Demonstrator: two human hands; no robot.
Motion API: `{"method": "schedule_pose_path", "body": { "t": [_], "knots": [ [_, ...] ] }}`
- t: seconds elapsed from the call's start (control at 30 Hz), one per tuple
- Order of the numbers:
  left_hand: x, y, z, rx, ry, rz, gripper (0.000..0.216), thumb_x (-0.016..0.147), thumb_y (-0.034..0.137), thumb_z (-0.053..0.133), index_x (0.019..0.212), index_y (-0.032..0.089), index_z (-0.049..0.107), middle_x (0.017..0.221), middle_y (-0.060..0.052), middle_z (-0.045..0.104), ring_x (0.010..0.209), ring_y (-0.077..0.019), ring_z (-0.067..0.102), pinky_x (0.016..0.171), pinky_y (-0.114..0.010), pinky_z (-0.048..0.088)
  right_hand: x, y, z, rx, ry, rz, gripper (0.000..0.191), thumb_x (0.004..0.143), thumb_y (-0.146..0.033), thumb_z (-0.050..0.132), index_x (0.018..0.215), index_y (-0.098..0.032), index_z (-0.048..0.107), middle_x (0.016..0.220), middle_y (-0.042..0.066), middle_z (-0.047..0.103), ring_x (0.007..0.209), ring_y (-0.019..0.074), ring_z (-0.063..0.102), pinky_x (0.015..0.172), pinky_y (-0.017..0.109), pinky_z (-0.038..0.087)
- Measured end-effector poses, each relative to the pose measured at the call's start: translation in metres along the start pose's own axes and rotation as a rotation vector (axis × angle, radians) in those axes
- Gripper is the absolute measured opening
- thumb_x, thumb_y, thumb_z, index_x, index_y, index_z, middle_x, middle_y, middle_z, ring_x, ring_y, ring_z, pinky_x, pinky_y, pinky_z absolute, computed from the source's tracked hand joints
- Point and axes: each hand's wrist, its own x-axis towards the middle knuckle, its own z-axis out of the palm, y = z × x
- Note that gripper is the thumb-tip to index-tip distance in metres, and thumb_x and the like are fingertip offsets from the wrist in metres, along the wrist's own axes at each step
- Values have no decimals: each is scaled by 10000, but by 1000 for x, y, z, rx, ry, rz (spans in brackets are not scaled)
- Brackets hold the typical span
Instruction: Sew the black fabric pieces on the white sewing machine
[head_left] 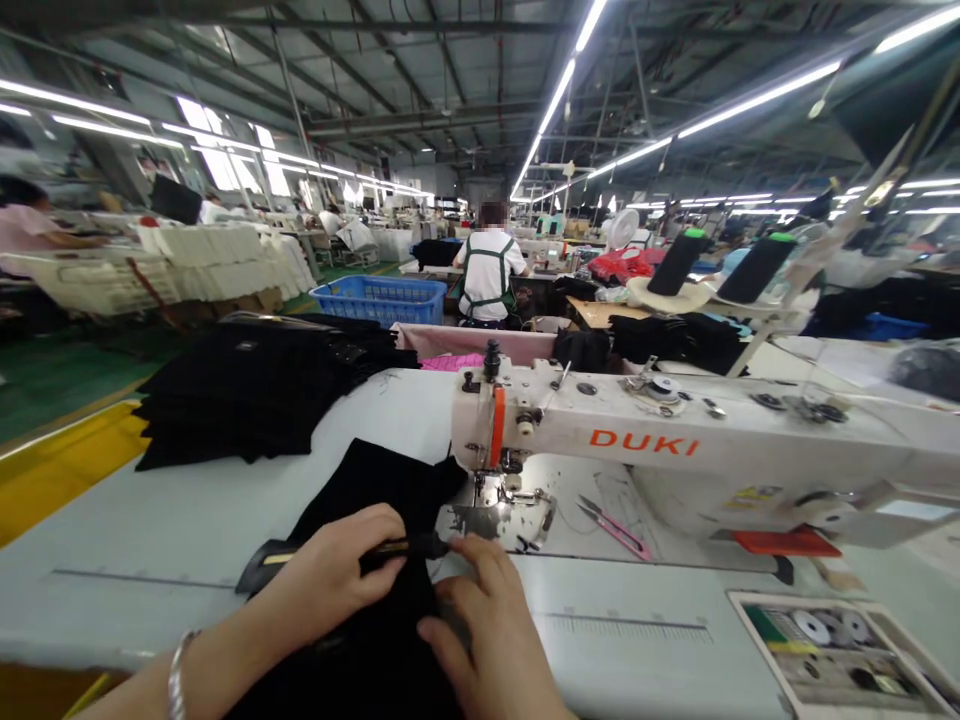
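Note:
A black garment piece [382, 482] lies on the sewing table, its far corner reaching the presser foot of the white sewing machine [555, 420]. My left hand [341, 560] pinches a folded edge of that cloth between thumb and fingers; a thin yellowish stripe shows along the fold. At the fold's right end, just in front of the needle area, my right hand [487, 620] curls its fingers on the cloth's edge. Its palm side is partly hidden. Pink-handled thread snips [615, 528] lie on the machine bed, right of the needle.
A stack of black garment pieces [247, 390] sits at the table's back left, beside a yellow bin [67, 470]. Bobbins lie in a tray [832, 650] at front right. Black thread cones [679, 265] stand behind the machine. A person [487, 270] sits beyond, near a blue basket [382, 298].

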Motion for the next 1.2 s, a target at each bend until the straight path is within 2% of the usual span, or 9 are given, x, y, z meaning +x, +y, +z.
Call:
{"method": "schedule_pose_path", "body": {
  "t": [0.13,0.2,0.3,0.4,0.5,0.7,0.8,0.9,1.2],
  "knots": [
    [-15,27,-33,-301,19,-170,286,961,408,646,1198,273,730,1157,-36,763,1066,-221,719,953,-283,561,9,-14,-23,119,103,-72,230,854,-81,739,1040,-215,753,1514,135,575,1458,365,467,1183,619,432],
    [-23,36,-42,-452,30,-266,317,917,474,707,1154,276,776,1077,-35,790,1001,-238,743,901,-283,587,14,-20,-34,183,125,-132,183,884,-107,713,1017,-227,750,1451,107,637,1416,336,521,1193,606,421],
    [-30,45,-47,-520,105,-323,303,870,501,739,1044,267,821,940,-35,801,880,-240,758,806,-270,613,18,-26,-46,266,141,-177,141,905,-136,726,994,-241,754,1213,47,765,1189,254,691,1205,537,423],
    [-34,50,-47,-544,177,-322,267,821,507,778,914,264,835,859,-32,798,806,-236,769,727,-243,623,18,-30,-50,336,182,-148,110,882,-145,772,937,-240,761,1044,12,796,980,188,751,1016,348,572],
    [-36,52,-47,-600,197,-330,238,810,493,800,906,280,839,869,-22,803,788,-223,779,693,-218,623,15,-34,-52,376,213,-124,106,867,-139,780,898,-240,764,1009,12,799,923,174,757,811,247,603],
    [-39,50,-46,-585,196,-319,287,836,562,784,879,284,837,852,-18,782,759,-201,748,672,-199,609,13,-38,-53,340,180,39,145,824,-115,771,851,-243,709,907,-19,767,828,163,730,755,247,583],
    [-41,48,-45,-541,226,-321,311,823,593,786,839,286,831,846,-17,772,783,-209,747,687,-198,609,15,-38,-55,291,190,-65,214,832,-91,735,967,-256,715,886,-29,744,814,159,706,724,250,561],
    [-44,45,-44,-520,262,-322,306,803,600,800,842,298,835,831,-7,772,783,-210,747,684,-192,605,16,-39,-57,284,202,-166,213,847,-86,730,974,-255,708,915,-9,725,866,174,689,752,273,554],
    [-47,41,-40,-454,327,-314,291,803,594,798,890,319,838,855,5,788,749,-198,724,688,-201,609,22,-44,-65,254,189,-160,200,796,-161,853,910,-242,710,1015,6,735,934,187,699,804,287,568]
  ]
}}
